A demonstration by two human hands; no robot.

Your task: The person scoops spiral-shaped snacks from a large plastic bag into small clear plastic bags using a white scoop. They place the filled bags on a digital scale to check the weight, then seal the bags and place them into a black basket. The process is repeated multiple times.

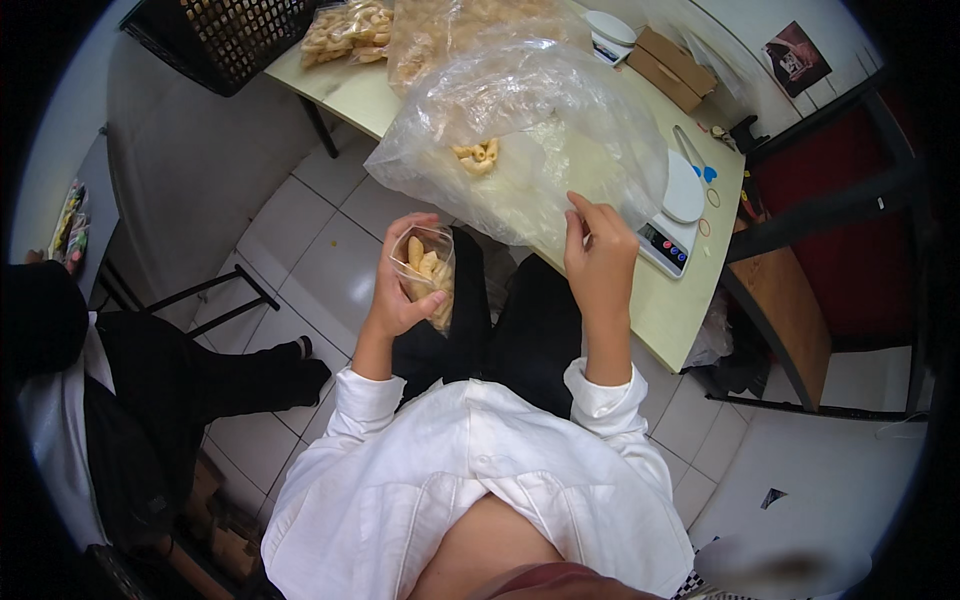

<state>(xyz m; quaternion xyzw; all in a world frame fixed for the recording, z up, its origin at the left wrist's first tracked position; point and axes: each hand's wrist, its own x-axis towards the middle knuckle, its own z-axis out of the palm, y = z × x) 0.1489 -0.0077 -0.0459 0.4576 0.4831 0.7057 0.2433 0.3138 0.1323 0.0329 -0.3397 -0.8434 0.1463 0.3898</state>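
My left hand [391, 289] holds a small clear plastic bag [444, 304] upright over my lap. Its mouth is open, and tube-shaped puffed snacks [424, 262] fill much of it. Over the table's near edge my right hand [604, 251] is raised, thumb and forefinger close together, in front of the large clear plastic bag [540, 97]. Whether those fingertips touch the film or pinch anything cannot be made out. That large bag lies with its mouth towards me, and a few pieces of the same snack [478, 156] rest inside it.
On the pale table [675, 322] are a digital kitchen scale [664, 244], tongs with blue tips [694, 154], rubber bands [713, 198], a second scale [609, 34], a cardboard box [670, 69] and filled snack bags [349, 34]. A black basket [225, 37] stands far left. Another person [150, 382] sits left.
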